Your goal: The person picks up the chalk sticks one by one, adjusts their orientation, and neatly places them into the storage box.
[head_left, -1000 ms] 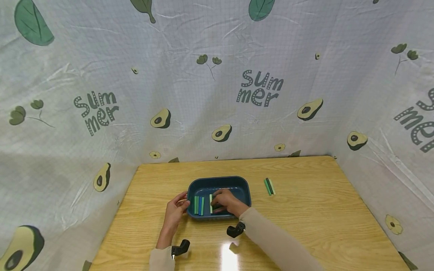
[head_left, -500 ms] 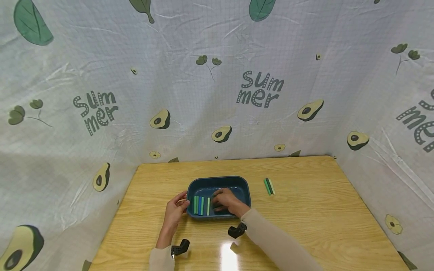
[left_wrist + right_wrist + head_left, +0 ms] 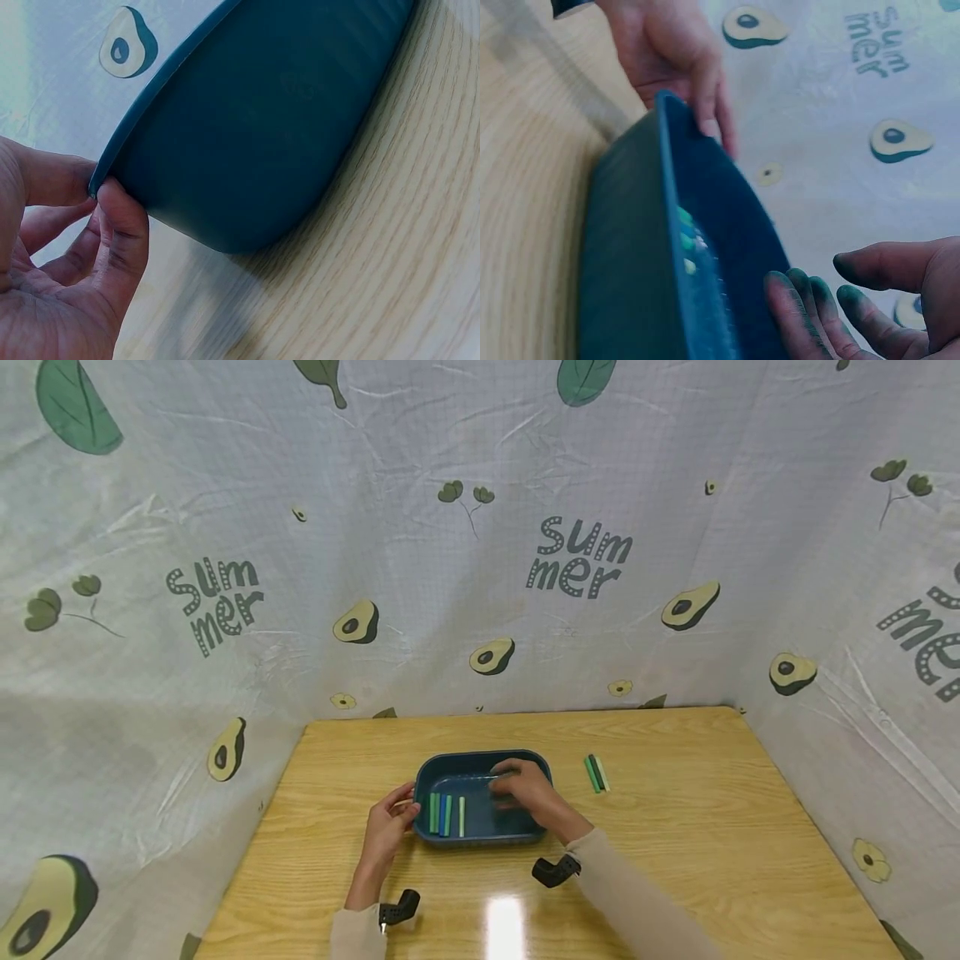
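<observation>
A dark blue-green tray (image 3: 480, 841) stands on the table. My left hand (image 3: 388, 827) pinches its left rim; in the left wrist view the thumb and fingers grip the tray wall (image 3: 255, 135). Inside, toward the left end, lie green and blue pastel sticks (image 3: 442, 815) side by side. A pale green pastel stick (image 3: 462, 817) lies just right of them, with a small gap. Over the tray's right part is my right hand (image 3: 528, 789), blurred by motion. The right wrist view shows that hand (image 3: 885, 300) with loosely spread fingers, nothing between them, and fingertips smeared dark green.
On the wooden table (image 3: 675, 843), right of the tray, a small row of pastel sticks (image 3: 597, 773) lies in green, black and pale green. A white cloth (image 3: 420, 568) printed with avocados hangs behind and at both sides of the table.
My right hand has let go of the pale green pastel stick after shifting it left, and has moved right and back. The left hand keeps its place on the rim.
</observation>
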Action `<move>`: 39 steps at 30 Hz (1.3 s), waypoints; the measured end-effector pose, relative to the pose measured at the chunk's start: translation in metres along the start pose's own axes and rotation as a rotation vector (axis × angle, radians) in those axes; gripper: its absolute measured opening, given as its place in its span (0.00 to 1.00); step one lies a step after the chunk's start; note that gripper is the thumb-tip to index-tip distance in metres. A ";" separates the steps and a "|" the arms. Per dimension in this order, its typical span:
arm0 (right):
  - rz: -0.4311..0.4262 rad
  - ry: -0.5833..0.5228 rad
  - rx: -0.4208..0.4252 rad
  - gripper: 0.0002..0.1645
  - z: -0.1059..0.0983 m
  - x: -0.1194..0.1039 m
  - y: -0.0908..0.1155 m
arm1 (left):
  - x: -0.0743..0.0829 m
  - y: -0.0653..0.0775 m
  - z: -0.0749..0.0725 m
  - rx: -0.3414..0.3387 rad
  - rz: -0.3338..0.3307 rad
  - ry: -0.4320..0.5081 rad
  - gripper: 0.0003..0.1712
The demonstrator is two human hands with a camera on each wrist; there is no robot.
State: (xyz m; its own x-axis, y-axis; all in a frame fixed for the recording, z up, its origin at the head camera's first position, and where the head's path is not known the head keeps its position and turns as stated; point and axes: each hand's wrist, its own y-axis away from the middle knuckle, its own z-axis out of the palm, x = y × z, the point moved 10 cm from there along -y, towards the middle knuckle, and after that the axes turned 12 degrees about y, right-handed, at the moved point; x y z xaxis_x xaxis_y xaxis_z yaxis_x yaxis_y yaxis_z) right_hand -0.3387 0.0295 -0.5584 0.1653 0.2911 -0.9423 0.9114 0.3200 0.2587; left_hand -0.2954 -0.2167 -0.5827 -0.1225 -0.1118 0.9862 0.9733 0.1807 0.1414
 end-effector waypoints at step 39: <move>-0.031 0.081 0.386 0.23 -0.138 0.022 0.063 | 0.001 0.002 0.000 -0.001 0.012 0.000 0.25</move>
State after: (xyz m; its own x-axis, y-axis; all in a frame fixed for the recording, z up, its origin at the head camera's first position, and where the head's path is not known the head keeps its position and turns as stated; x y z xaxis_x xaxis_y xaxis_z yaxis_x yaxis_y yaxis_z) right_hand -0.3290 0.1807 -0.5338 0.1194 0.3616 -0.9247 0.9927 -0.0283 0.1172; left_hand -0.2940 -0.2166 -0.5814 -0.1112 -0.1098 0.9877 0.9748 0.1812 0.1299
